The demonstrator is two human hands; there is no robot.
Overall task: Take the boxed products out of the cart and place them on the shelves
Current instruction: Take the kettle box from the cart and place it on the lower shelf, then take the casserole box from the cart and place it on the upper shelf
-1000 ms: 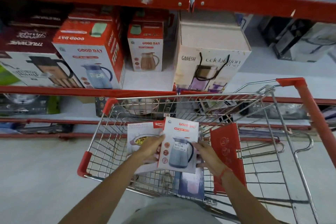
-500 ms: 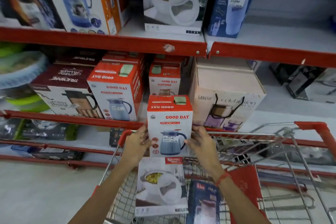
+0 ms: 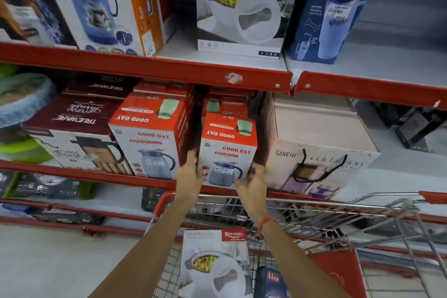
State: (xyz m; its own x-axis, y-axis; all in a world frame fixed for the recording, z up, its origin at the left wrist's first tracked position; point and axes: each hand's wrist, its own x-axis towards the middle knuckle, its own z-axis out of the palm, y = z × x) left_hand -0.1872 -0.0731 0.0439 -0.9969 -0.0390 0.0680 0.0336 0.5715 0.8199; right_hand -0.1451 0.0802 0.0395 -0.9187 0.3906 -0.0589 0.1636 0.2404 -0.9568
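Observation:
A small red and white Good Day box (image 3: pixel 228 152) with a blue jug pictured on it stands at the front of the middle shelf (image 3: pixel 96 175), between a larger Good Day box (image 3: pixel 150 138) and a Ganesh box (image 3: pixel 319 152). My left hand (image 3: pixel 189 173) presses its left side. My right hand (image 3: pixel 252 182) touches its lower right corner with fingers spread. Below, the wire cart (image 3: pixel 314 222) holds a white casserole box (image 3: pixel 214 264) and a dark blue box (image 3: pixel 271 283).
The upper shelf (image 3: pixel 169 68) carries a blue flask box, a white casserole box (image 3: pixel 239 5) and a blue tumbler box (image 3: pixel 331 9). A maroon Trueware box (image 3: pixel 72 133) sits left. Bare shelf space lies at the right of both shelves. Lower shelves hold dark boxes.
Both hands lifted the small Good Day box out of the cart and up onto the middle shelf, into the gap beside the Ganesh box. My view tilted upward.

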